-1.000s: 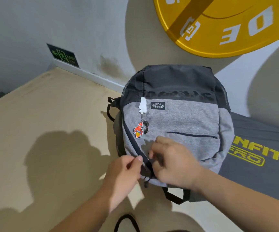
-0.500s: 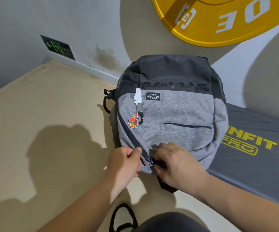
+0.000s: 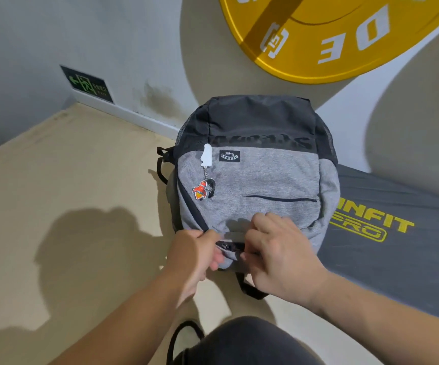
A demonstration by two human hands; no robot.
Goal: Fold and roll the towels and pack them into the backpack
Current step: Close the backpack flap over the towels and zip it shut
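Pinching the zip (image 3: 230, 246) of the backpack (image 3: 255, 175) at 6 o'clock, your left hand (image 3: 192, 256) and right hand (image 3: 279, 256) have begun opening it for packing.

Backpack (image 3: 255, 177) matt grey woven cloth, black top; rocket charm (image 3: 200, 190) glossy.

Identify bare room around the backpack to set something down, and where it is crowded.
Free: tan floor left of the backpack, up to the baseboard; grey mat on its right. Crowded: its near edge, gripped by left hand and right hand.
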